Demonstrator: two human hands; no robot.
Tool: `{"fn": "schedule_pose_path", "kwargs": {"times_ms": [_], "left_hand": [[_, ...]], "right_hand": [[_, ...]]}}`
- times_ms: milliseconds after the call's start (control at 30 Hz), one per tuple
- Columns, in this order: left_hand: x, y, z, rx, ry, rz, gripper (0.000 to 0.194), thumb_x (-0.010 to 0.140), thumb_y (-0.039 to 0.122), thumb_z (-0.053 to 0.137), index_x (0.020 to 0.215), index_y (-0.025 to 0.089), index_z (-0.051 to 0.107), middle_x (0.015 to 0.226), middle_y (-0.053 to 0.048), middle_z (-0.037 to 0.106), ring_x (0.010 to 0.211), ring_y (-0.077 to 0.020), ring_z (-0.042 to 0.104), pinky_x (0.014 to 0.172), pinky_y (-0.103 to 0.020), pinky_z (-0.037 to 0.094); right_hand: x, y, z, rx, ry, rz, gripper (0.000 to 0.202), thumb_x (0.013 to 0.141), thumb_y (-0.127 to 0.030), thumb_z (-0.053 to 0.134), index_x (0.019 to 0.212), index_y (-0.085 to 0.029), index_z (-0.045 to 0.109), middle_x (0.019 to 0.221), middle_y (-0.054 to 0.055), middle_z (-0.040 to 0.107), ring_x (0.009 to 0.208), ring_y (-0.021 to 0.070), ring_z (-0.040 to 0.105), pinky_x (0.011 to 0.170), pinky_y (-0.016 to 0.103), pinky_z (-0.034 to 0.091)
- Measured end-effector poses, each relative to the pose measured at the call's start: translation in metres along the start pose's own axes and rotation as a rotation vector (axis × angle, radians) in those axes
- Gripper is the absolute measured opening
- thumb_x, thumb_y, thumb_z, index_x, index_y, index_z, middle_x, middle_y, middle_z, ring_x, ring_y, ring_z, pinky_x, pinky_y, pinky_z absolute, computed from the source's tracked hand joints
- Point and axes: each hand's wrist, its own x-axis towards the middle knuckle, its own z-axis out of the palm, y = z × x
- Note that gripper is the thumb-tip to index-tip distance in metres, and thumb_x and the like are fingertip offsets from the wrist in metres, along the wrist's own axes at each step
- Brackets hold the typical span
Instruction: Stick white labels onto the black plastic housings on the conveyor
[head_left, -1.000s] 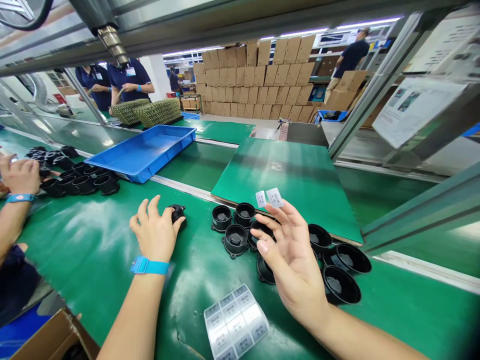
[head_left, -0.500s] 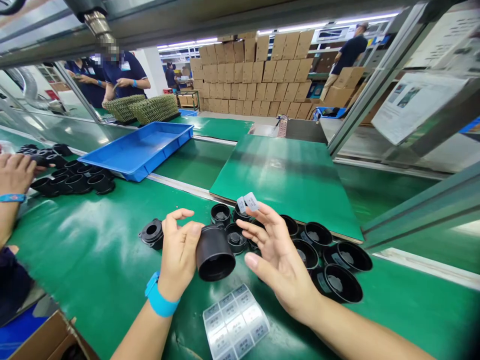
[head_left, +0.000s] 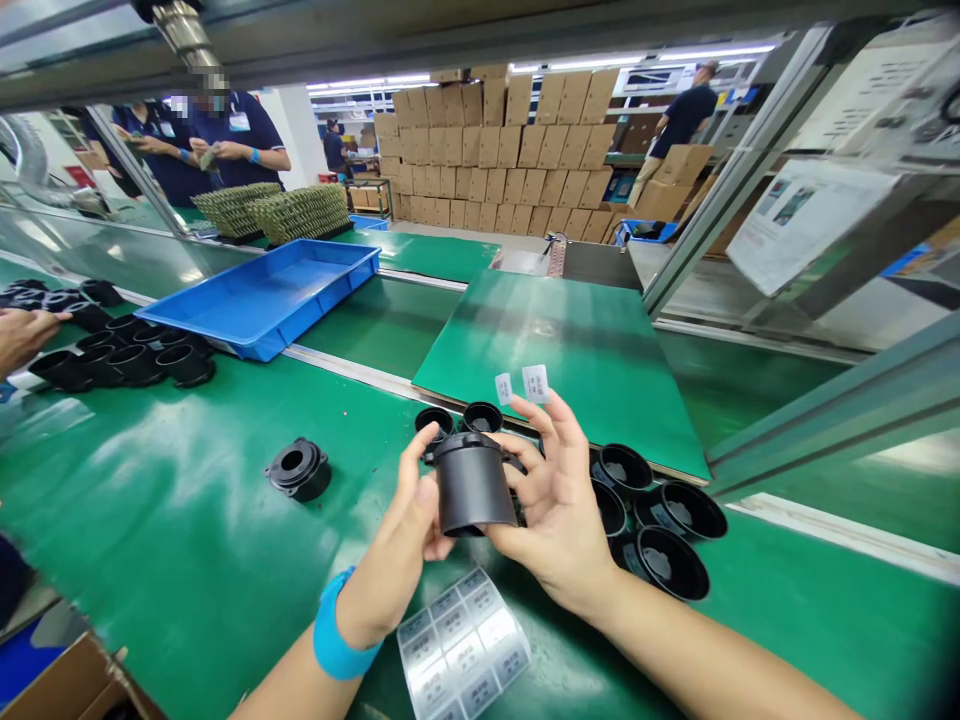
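Observation:
A black cylindrical part [head_left: 474,488] is held between both hands, its open end facing down toward me. My left hand [head_left: 409,520] grips its left side, with a blue band on the wrist. The thumb and fingers of my right hand [head_left: 559,500] close on its right side. Two small labels, one [head_left: 535,384] larger than the other [head_left: 504,388], stick to raised fingertips of my right hand. Below the part lies a sheet of silver labels [head_left: 465,650] on the green mat. Another black part [head_left: 298,470] with a central hole sits to the left.
Several black cups [head_left: 671,560] stand at the right, others behind my hands. A blue tray [head_left: 262,300] lies at the back left, near more black parts [head_left: 131,362] and a co-worker's hand [head_left: 26,335]. A green board [head_left: 555,360] lies beyond; a metal post [head_left: 840,400] slants at the right.
The black part has moved right and tilted more upright. My right hand has closed on it, where before it was apart from it. The co-worker's hand at the left has shifted outward.

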Motion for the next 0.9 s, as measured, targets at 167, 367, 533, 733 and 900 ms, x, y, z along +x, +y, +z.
{"fn": "schedule_pose_path", "kwargs": {"times_ms": [167, 367, 533, 733, 900], "left_hand": [[-0.007, 0.005, 0.013, -0.18, 0.037, -0.097, 0.083, 0.091, 0.074, 0.07, 0.158, 0.037, 0.04, 0.095, -0.001, 0.066, 0.052, -0.003, 0.036, 0.049, -0.017, 0.029], [-0.009, 0.007, 0.008, -0.196, 0.07, -0.061, 0.073, 0.094, 0.069, 0.07, 0.152, 0.034, 0.045, 0.092, 0.002, 0.062, 0.047, -0.0017, 0.035, 0.048, -0.019, 0.028], [-0.01, 0.008, 0.009, -0.213, 0.056, -0.034, 0.057, 0.096, 0.061, 0.072, 0.144, 0.036, 0.054, 0.104, -0.001, 0.064, 0.055, -0.0036, 0.044, 0.054, -0.019, 0.036], [-0.007, 0.006, 0.003, -0.228, 0.083, -0.017, 0.052, 0.094, 0.052, 0.073, 0.14, 0.034, 0.059, 0.119, -0.006, 0.066, 0.066, -0.0095, 0.051, 0.055, -0.021, 0.041], [-0.009, 0.004, 0.004, -0.121, 0.143, 0.003, 0.053, 0.092, 0.054, 0.069, 0.141, 0.036, 0.061, 0.126, -0.004, 0.066, 0.083, -0.0161, 0.059, 0.061, -0.023, 0.046]], "right_hand": [[0.003, -0.006, -0.004, -0.046, -0.027, -0.056, 0.107, 0.076, -0.032, 0.102, 0.158, -0.055, 0.038, 0.164, 0.001, 0.038, 0.141, 0.0282, 0.053, 0.115, 0.048, 0.051], [0.011, -0.028, -0.01, 0.009, 0.222, -0.071, 0.046, 0.102, -0.025, 0.08, 0.139, -0.045, 0.06, 0.113, -0.004, 0.071, 0.111, 0.013, 0.065, 0.105, 0.026, 0.05], [0.01, -0.033, -0.012, 0.094, 0.226, 0.043, 0.043, 0.096, -0.027, 0.088, 0.131, -0.04, 0.066, 0.1, -0.006, 0.072, 0.095, 0.0114, 0.064, 0.092, 0.019, 0.052], [0.008, -0.041, -0.005, 0.199, 0.134, 0.106, 0.041, 0.097, -0.024, 0.088, 0.127, -0.04, 0.066, 0.097, -0.007, 0.073, 0.086, 0.0091, 0.063, 0.082, 0.016, 0.053], [0.009, -0.042, -0.005, 0.258, 0.037, 0.177, 0.043, 0.096, -0.024, 0.088, 0.13, -0.037, 0.065, 0.094, -0.006, 0.071, 0.088, 0.0114, 0.061, 0.084, 0.019, 0.053]]}}
